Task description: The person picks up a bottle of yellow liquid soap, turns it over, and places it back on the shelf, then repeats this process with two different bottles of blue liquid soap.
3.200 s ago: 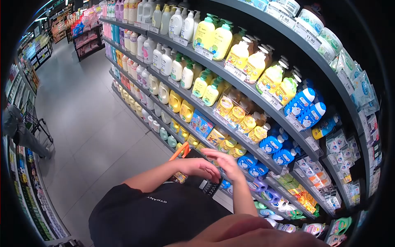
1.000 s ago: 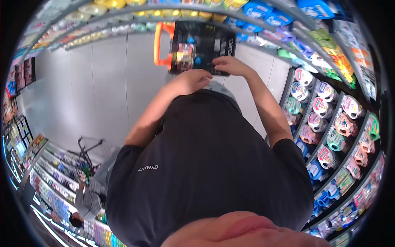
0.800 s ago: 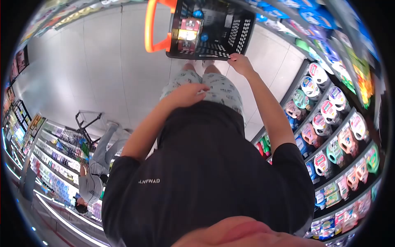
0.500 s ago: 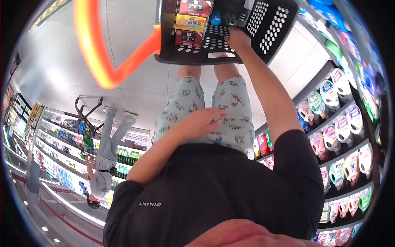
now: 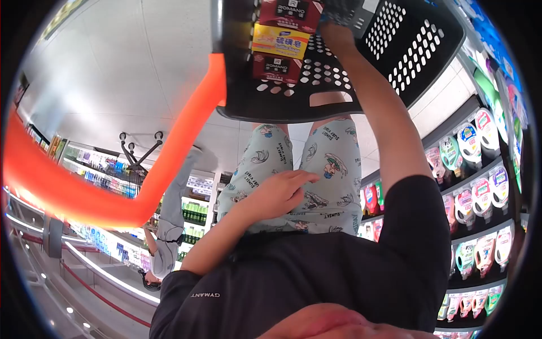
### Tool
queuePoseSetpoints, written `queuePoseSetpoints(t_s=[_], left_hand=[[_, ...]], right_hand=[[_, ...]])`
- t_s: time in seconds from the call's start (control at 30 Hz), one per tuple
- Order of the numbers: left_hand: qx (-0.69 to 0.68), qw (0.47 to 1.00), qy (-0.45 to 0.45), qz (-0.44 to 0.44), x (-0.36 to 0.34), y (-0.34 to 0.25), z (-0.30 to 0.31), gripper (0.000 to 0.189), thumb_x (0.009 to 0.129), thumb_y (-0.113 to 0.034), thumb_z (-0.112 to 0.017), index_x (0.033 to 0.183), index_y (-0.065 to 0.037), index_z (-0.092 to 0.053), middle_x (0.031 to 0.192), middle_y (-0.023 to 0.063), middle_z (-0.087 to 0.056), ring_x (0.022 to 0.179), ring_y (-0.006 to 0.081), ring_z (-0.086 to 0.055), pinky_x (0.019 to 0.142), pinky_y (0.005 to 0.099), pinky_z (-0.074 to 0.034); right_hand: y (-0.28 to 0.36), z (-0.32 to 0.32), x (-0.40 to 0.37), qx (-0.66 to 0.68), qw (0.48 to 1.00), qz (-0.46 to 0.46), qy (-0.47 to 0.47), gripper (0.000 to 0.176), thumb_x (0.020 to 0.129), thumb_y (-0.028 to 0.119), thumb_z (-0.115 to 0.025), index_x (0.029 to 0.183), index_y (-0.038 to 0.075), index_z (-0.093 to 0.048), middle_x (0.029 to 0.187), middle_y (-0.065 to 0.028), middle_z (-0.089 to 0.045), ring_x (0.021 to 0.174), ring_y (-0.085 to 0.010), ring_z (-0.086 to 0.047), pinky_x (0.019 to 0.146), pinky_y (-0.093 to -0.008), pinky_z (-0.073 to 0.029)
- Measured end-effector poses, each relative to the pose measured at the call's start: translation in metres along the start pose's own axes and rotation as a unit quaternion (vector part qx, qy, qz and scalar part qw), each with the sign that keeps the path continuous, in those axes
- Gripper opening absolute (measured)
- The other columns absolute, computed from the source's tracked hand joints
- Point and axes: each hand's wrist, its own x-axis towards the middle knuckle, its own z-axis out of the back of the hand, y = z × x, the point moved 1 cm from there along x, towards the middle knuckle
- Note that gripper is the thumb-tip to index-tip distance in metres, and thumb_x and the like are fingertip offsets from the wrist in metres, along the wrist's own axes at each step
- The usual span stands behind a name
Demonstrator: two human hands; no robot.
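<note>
My right hand [image 5: 338, 39] reaches down into a black plastic shopping basket [image 5: 287, 107]. Its fingers are curled beside a dark, blurred item, and whatever they grip is hidden. Stacked along the basket's left wall are a dark red ROMANO box [image 5: 291, 16], a yellow soap box [image 5: 279, 41] and another dark red ROMANO box [image 5: 276, 68]. A small bit of blue shows next to my fingertips. In front of my patterned shorts [image 5: 324, 158], my left hand [image 5: 278, 194] hangs with loosely bent, parted fingers and nothing in it.
The basket's orange handle [image 5: 183, 147] swings out at the left. Shelves of detergent bottles [image 5: 481, 192] line the right side. Behind me, at the left, a person in grey [image 5: 169, 229] stands by a wheeled cart [image 5: 138, 155] near lit shelves. Pale floor tiles [image 5: 164, 62] lie around.
The basket now appears larger and lower in view, and its orange handle has swung down and left. My right hand sits deeper among the contents. My left hand has shifted slightly.
</note>
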Motion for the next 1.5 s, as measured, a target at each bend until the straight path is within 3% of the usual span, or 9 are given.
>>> queuePoseSetpoints(t_s=[0.4, 0.57, 0.77, 0.83, 0.9, 1.03, 1.1, 1.3, 1.5], left_hand=[[0.033, 0.997, -0.065, -0.035, -0.059, -0.074, -0.005, 0.042, 0.088, -0.005, -0.053, 0.13, -0.004, -0.059, 0.119, 0.0134, -0.066, 0.107, 0.0283, -0.064, 0.098, 0.0404, -0.049], [0.272, 0.875, -0.292, -0.274, -0.09, -0.151, 0.001, 0.061, 0.085, -0.013, -0.07, 0.141, -0.006, -0.049, 0.133, 0.0164, -0.06, 0.119, 0.0341, -0.06, 0.102, 0.041, -0.048], [0.225, 0.825, -0.291, -0.429, -0.178, -0.297, -0.017, 0.084, 0.072, -0.016, -0.085, 0.145, -0.004, -0.044, 0.136, 0.0172, -0.058, 0.126, 0.0353, -0.057, 0.105, 0.0416, -0.048], [0.141, 0.855, -0.239, -0.438, -0.209, -0.324, -0.023, 0.081, 0.074, -0.019, -0.087, 0.143, -0.004, -0.047, 0.133, 0.0141, -0.061, 0.124, 0.03, -0.059, 0.103, 0.04, -0.048], [0.058, 0.876, -0.185, -0.443, -0.239, -0.349, -0.021, 0.078, 0.075, -0.022, -0.089, 0.141, -0.004, -0.05, 0.13, 0.0111, -0.064, 0.121, 0.0247, -0.061, 0.102, 0.0385, -0.049], [-0.167, 0.879, -0.019, -0.446, -0.27, -0.38, -0.016, 0.063, 0.083, -0.014, -0.082, 0.138, -0.005, -0.053, 0.125, 0.0059, -0.067, 0.115, 0.0176, -0.063, 0.1, 0.036, -0.049], [-0.094, 0.889, -0.132, -0.428, -0.282, -0.384, -0.009, 0.043, 0.096, -0.021, -0.069, 0.134, -0.005, -0.057, 0.125, 0.0053, -0.066, 0.112, 0.0154, -0.062, 0.1, 0.0347, -0.049], [-0.23, 0.84, -0.006, -0.491, -0.293, -0.391, -0.002, 0.056, 0.103, -0.042, -0.055, 0.141, -0.001, -0.049, 0.134, 0.0111, -0.062, 0.12, 0.0227, -0.063, 0.103, 0.0413, -0.05], [-0.294, 0.835, -0.043, -0.463, -0.315, -0.397, -0.024, 0.065, 0.108, -0.054, -0.034, 0.148, -0.004, -0.042, 0.142, 0.0134, -0.057, 0.128, 0.0267, -0.059, 0.109, 0.0469, -0.048]], right_hand=[[0.026, 0.286, -0.261, 0.073, 0.994, -0.011, -0.078, 0.027, 0.078, 0.019, -0.08, 0.096, 0.004, -0.066, 0.097, -0.011, -0.065, 0.084, -0.0346, -0.07, 0.073, -0.0438, -0.059], [0.112, 0.464, -0.391, 0.082, 0.984, 0.068, -0.145, 0.027, 0.076, 0.015, -0.08, 0.095, 0.005, -0.064, 0.09, -0.0102, -0.062, 0.077, -0.034, -0.067, 0.068, -0.0431, -0.056], [0.219, 0.63, -0.518, 0.083, 0.937, 0.041, -0.335, 0.024, 0.08, 0.022, -0.08, 0.097, 0.008, -0.07, 0.084, -0.0072, -0.066, 0.072, -0.0274, -0.068, 0.063, -0.0357, -0.055], [0.242, 0.669, -0.552, 0.131, 0.904, 0.041, -0.404, 0.037, 0.083, 0.027, -0.08, 0.114, 0.007, -0.073, 0.087, -0.0078, -0.07, 0.069, -0.0206, -0.067, 0.065, -0.0319, -0.055], [0.246, 0.691, -0.578, 0.191, 0.817, 0.083, -0.537, 0.041, 0.088, 0.024, -0.076, 0.126, 0.008, -0.069, 0.092, -0.0064, -0.073, 0.071, -0.0138, -0.067, 0.067, -0.0287, -0.055], [0.23, 0.691, -0.621, 0.385, 0.711, 0.082, -0.583, 0.038, 0.102, 0.02, -0.061, 0.133, -0.001, -0.061, 0.104, -0.0062, -0.072, 0.09, -0.0107, -0.065, 0.08, -0.0248, -0.052], [0.227, 0.674, -0.626, 0.418, 0.718, 0.077, -0.552, 0.038, 0.103, 0.022, -0.06, 0.133, -0.001, -0.062, 0.103, -0.0059, -0.072, 0.09, -0.0109, -0.064, 0.08, -0.0263, -0.053], [0.234, 0.629, -0.628, 0.508, 0.714, 0.045, -0.479, 0.035, 0.106, 0.024, -0.056, 0.13, 0.001, -0.064, 0.1, -0.0066, -0.071, 0.084, -0.0103, -0.064, 0.077, -0.0257, -0.052], [0.245, 0.596, -0.611, 0.513, 0.753, 0.055, -0.407, 0.032, 0.105, 0.022, -0.055, 0.126, 0.0, -0.064, 0.1, -0.0059, -0.072, 0.078, -0.0091, -0.064, 0.07, -0.0254, -0.051]])
